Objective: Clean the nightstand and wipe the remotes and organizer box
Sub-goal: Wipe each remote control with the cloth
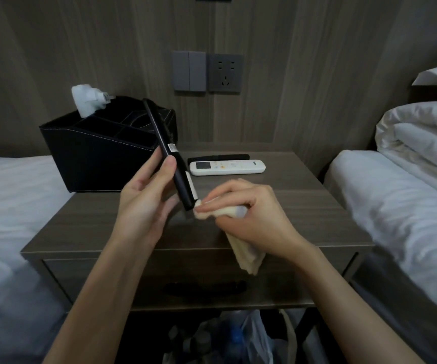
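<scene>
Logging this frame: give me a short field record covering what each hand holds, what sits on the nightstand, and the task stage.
left hand: grips black remote, tilted, above the nightstand
right hand: holds cloth against the black remote's lower end
on nightstand: white remote lying flat; second dark remote just behind it; organizer box at rear left
in organizer box: white plug adapter
stage: wiping the held remote

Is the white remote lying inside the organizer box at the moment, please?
No, the white remote lies flat on the nightstand, outside and to the right of the organizer box.
</scene>
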### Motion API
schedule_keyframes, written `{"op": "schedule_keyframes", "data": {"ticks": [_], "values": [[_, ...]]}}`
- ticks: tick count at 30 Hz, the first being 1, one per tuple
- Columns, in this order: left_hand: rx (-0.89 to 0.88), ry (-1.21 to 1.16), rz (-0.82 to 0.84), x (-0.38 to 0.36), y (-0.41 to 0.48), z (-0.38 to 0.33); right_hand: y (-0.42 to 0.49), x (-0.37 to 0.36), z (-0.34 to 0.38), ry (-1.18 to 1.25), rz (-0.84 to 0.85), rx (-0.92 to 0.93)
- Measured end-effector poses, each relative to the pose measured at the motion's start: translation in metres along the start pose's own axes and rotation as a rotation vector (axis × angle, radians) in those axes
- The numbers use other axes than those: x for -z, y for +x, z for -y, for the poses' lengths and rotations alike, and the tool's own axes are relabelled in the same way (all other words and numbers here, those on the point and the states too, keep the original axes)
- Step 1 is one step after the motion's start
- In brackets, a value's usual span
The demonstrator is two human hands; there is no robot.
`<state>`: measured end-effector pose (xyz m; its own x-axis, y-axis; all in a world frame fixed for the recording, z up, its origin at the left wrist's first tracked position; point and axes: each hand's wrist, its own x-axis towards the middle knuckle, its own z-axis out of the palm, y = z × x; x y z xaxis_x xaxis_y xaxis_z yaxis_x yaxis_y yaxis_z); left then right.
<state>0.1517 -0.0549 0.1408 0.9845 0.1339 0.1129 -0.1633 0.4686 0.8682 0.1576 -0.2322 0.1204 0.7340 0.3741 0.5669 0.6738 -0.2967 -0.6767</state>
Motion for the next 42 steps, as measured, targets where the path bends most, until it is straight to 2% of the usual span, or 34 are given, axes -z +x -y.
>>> {"op": "schedule_keyframes", "data": {"ticks": [6,10,13,19,24,29,36,40,42], "values": [[0.132,0.160,0.230,-0.007,-0.004,0.009,0.012,0.017,0.006,0.058,-0.419,-0.030],[0.242,0.203,0.401,-0.014,-0.009,0.018,0.017,0.029,0.005,0.012,-0.601,-0.049],[0.258,0.253,0.479,-0.020,-0.013,0.026,0.018,0.032,0.003,-0.044,-0.667,-0.048],[0.234,0.249,0.473,-0.019,-0.013,0.031,0.013,0.026,0.000,-0.098,-0.585,-0.029],[0.209,0.159,0.358,-0.016,-0.008,0.026,0.006,0.011,-0.002,-0.126,-0.422,0.025],[0.116,0.190,0.309,-0.004,-0.002,0.015,0.002,-0.008,-0.003,-0.081,-0.303,0.055],[0.080,-0.020,0.099,0.005,0.005,0.006,-0.001,-0.020,-0.007,-0.116,-0.169,0.113],[0.070,-0.127,-0.009,0.011,0.009,0.000,-0.003,-0.017,-0.003,-0.123,-0.050,0.076],[0.076,-0.128,0.004,0.011,0.009,0.000,0.000,-0.013,0.001,-0.036,-0.083,-0.009]]}}
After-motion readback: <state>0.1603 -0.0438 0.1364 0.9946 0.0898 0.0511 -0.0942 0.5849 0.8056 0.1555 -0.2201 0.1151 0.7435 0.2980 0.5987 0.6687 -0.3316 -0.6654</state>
